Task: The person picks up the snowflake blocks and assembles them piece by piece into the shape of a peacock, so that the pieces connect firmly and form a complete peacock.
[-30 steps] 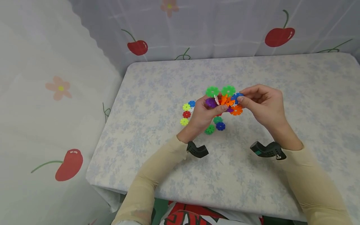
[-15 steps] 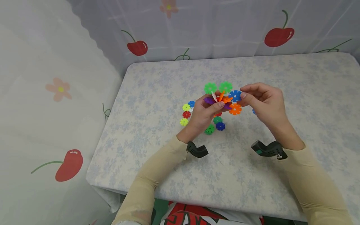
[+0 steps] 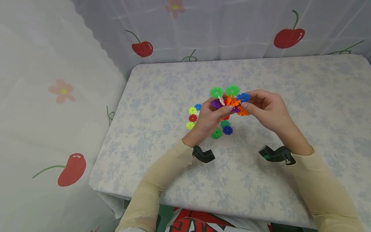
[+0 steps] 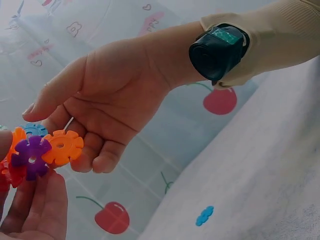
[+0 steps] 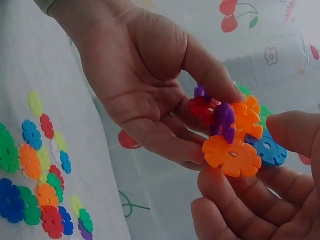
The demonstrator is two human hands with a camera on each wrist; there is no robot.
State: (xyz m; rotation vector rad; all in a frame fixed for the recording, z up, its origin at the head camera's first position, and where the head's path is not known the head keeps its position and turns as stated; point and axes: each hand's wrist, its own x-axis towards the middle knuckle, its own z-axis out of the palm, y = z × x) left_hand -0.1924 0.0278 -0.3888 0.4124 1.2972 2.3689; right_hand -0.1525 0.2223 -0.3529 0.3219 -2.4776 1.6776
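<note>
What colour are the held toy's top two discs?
Bright green notched discs, clearest in the head view.

Joined discs [image 3: 235, 102] sit between 2 hands [image 3: 209, 117] above the table [image 3: 174, 83].

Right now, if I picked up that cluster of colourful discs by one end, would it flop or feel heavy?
The cluster of discs is probably light: its pieces look thin. It's likely fairly stiff, since discs seem slotted together at angles, though the blue disc, at its edge, could pop loose.
</note>
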